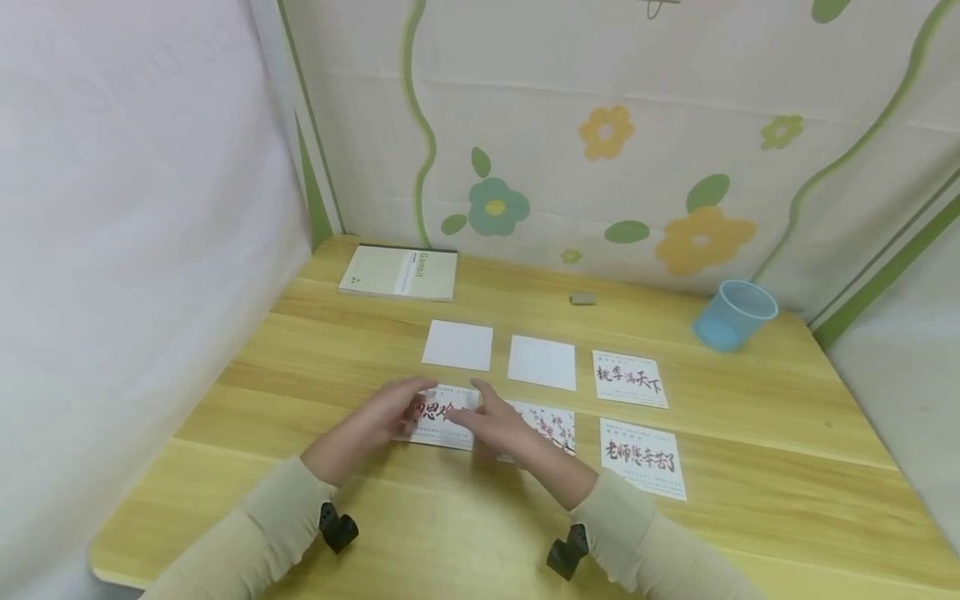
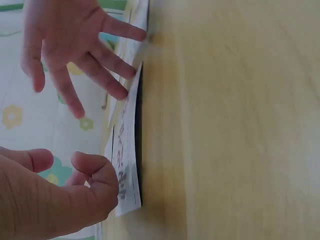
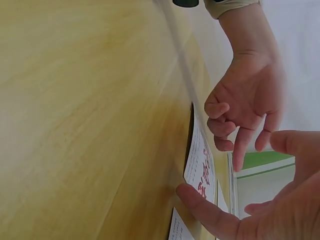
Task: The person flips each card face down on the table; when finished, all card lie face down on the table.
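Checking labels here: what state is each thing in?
Front-left card: lettered side up
Front-middle card: flowered side up
Two rightmost cards: lettered side up
Two white cards: blank side up
Notepad: closed
Blue cup: upright
Left hand: fingers partly curled, empty
Right hand: fingers spread, empty

Room lies left of the obstructing blue cup [image 1: 733, 317].

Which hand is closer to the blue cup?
The right hand. It is left of the blue cup and closer to the person; the left hand is farther left, by the left end of a card with red writing.
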`<state>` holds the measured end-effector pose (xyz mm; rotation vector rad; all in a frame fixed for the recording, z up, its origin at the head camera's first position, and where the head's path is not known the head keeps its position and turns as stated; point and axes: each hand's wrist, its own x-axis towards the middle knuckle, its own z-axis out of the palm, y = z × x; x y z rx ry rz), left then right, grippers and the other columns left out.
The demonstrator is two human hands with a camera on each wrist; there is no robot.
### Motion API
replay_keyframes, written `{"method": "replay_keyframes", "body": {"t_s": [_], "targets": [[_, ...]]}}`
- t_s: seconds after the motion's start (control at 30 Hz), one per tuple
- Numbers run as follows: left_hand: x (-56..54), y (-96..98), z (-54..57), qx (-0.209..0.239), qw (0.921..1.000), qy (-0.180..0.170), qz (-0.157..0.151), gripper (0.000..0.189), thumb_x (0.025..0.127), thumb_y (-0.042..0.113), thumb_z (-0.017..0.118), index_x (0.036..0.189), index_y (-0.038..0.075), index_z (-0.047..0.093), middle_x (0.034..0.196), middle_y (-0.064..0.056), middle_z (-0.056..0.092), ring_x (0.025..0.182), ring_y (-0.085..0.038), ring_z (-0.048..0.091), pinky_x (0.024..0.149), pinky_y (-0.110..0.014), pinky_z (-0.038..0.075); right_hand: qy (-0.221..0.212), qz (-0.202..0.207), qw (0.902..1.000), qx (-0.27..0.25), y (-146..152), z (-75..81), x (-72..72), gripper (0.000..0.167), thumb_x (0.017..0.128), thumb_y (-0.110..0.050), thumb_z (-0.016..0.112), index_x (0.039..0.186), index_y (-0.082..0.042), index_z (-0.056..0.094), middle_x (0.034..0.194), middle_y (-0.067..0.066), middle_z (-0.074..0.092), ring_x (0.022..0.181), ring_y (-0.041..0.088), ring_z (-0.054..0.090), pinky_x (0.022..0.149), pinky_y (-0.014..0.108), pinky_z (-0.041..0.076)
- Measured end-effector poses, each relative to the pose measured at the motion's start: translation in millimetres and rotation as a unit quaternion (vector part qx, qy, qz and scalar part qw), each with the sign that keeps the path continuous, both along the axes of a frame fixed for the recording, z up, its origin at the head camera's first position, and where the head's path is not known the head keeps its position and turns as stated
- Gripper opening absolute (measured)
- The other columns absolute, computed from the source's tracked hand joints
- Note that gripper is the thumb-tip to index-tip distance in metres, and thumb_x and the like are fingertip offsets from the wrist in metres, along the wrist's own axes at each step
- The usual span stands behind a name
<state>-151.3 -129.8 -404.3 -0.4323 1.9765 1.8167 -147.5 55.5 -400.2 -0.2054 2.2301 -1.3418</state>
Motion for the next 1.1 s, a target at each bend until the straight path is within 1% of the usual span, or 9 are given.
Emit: {"method": "replay_keyframes", "body": {"t_s": [0.1,0.27,0.43,0.47,0.53,0.7,0.77,0.93,1.1], "targets": [[-0.3,-5.6,-2.0,-0.203,0.9691,0.109,-0.088,0.050,0.087,0.027,0.061,0.131,0.005,0.048,0.109,-0.014,0.053,0.089,-0.024,0.051,0.075,-0.038,0.047,0.016,0.013,0.9997,0.014,0,-0.1,-0.6,0.080,0.085,-0.033,0.063,0.147,-0.009,0.018,0.119,0.024,0.053,0.086,0.031,0.060,0.064,0.039,0.053],[-9.3,-12.2,-6.5,-0.438,0.8247,0.231,-0.272,0.095,0.065,0.039,0.082,0.143,0.013,0.034,0.140,-0.011,0.038,0.120,-0.034,0.036,0.096,-0.056,0.029,0.036,0.024,0.9987,0.026,1,-0.3,-2.7,0.079,0.083,-0.023,0.065,0.146,-0.007,0.019,0.102,0.018,0.058,0.068,0.027,0.059,0.058,0.038,0.052],[-18.8,-11.8,-7.7,-0.454,0.7831,0.251,-0.343,0.101,0.060,0.038,0.085,0.143,0.014,0.034,0.129,-0.007,0.045,0.104,-0.024,0.039,0.090,-0.046,0.028,0.036,0.037,0.9984,0.023,0,-1.5,-3.1,0.080,0.083,-0.022,0.065,0.146,-0.006,0.019,0.100,0.018,0.056,0.070,0.028,0.058,0.059,0.038,0.052],[-20.4,-11.5,-7.8,-0.452,0.7844,0.253,-0.342,0.097,0.061,0.035,0.085,0.142,0.013,0.036,0.126,-0.008,0.046,0.100,-0.023,0.040,0.087,-0.045,0.030,0.037,0.038,0.9983,0.025,0,-1.6,-3.0,0.080,0.083,-0.022,0.065,0.146,-0.006,0.019,0.103,0.020,0.056,0.074,0.029,0.058,0.061,0.039,0.052],[-23.7,-9.5,-6.4,-0.421,0.8158,0.239,-0.316,0.085,0.068,0.024,0.082,0.140,0.013,0.039,0.122,-0.010,0.048,0.097,-0.022,0.044,0.086,-0.041,0.036,0.043,0.041,0.9978,0.030,-1,-1.8,-2.6,0.079,0.084,-0.026,0.064,0.146,-0.006,0.020,0.111,0.024,0.055,0.086,0.033,0.058,0.068,0.042,0.052],[-27.9,0.1,9.0,-0.173,0.9561,0.165,-0.169,0.061,0.084,0.004,0.063,0.139,0.013,0.038,0.118,-0.021,0.051,0.093,-0.028,0.056,0.075,-0.036,0.052,0.035,0.046,0.9982,-0.016,-5,0.4,-2.6,0.076,0.088,-0.040,0.059,0.145,-0.006,0.022,0.122,0.028,0.051,0.105,0.037,0.053,0.080,0.049,0.048],[-25.4,4.8,16.1,-0.068,0.9792,0.135,-0.135,0.057,0.090,0.016,0.058,0.141,0.014,0.033,0.121,-0.022,0.049,0.096,-0.032,0.058,0.075,-0.038,0.052,0.022,0.029,0.9973,-0.063,-7,2.1,-2.7,0.074,0.089,-0.043,0.056,0.145,-0.006,0.023,0.121,0.027,0.052,0.104,0.037,0.055,0.080,0.048,0.049],[-13.6,10.6,19.6,0.030,0.9796,0.141,-0.140,0.054,0.097,0.032,0.047,0.141,0.006,0.031,0.129,-0.024,0.047,0.103,-0.034,0.057,0.082,-0.043,0.050,-0.009,-0.050,0.9781,-0.202,-3,6.2,-3.2,0.067,0.093,-0.035,0.052,0.143,0.000,0.025,0.120,0.028,0.054,0.098,0.040,0.058,0.073,0.050,0.052],[-3.8,9.7,9.9,-0.089,0.9654,0.200,-0.142,0.041,0.089,0.012,0.059,0.129,0.004,0.051,0.126,-0.018,0.051,0.102,-0.031,0.056,0.081,-0.041,0.050,-0.002,-0.055,0.9677,-0.246,3,6.7,-2.5,0.054,0.095,-0.016,0.050,0.140,0.004,0.028,0.112,0.030,0.057,0.092,0.038,0.061,0.070,0.050,0.052]]}}
